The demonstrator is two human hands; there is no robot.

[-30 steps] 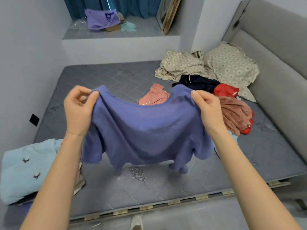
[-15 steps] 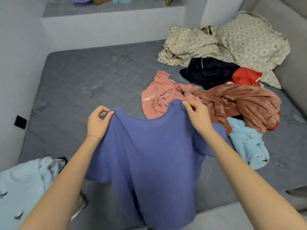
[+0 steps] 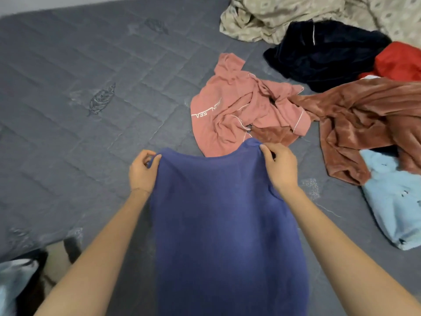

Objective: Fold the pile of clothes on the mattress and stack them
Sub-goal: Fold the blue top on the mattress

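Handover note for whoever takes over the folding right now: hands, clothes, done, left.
Left hand: pinches the top left corner of the purple-blue garment.
Right hand: pinches its top right corner. The garment hangs spread between them over the mattress, unfolded.
Loose pile at right: pink top, brown fleece, navy item, red item, light blue item.
Done: pale blue cloth at lower left edge; whether it is folded cannot be told.
Left: fold the held garment, then the five loose ones, and stack.
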